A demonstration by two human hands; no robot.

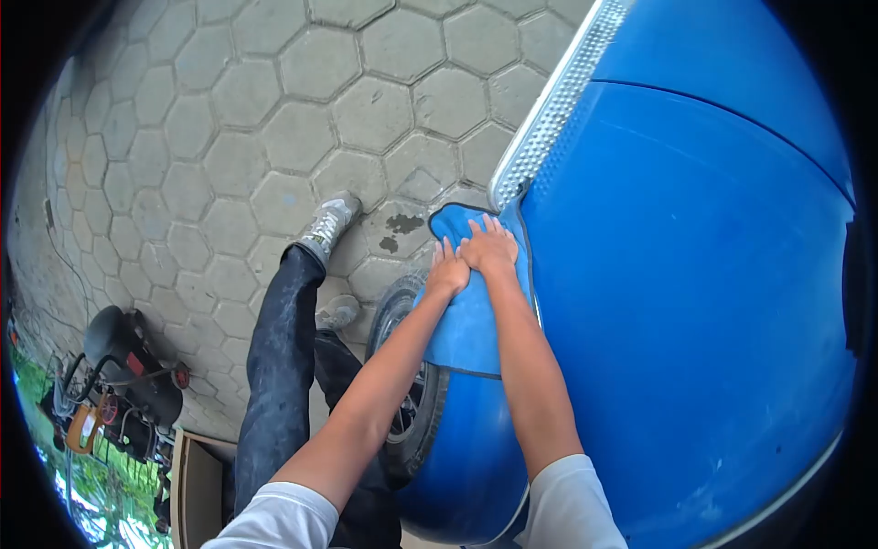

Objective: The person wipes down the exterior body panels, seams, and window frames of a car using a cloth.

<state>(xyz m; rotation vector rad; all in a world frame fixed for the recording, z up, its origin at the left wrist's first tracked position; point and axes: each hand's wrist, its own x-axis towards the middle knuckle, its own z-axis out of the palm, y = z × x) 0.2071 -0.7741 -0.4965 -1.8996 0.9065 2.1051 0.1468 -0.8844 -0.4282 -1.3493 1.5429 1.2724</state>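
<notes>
A blue cloth (466,329) with a dark hem is spread over the curved blue fender (471,430) of a vehicle, above its wheel (421,425). My left hand (448,273) lies flat on the upper part of the cloth, fingers stretched forward. Just right of it, my right hand (490,245) also rests flat on the cloth, fingers spread. The two hands touch or nearly touch. Past the fingertips, the cloth's far corner hangs beside the end of a silver, dimpled metal step (549,119).
The large blue body panel (677,274) of the vehicle fills the right side. My shoe (331,224) stands on hexagonal paving (274,119) with dark wet spots. At the lower left are a parked motorbike (133,366) and a cardboard box (197,485).
</notes>
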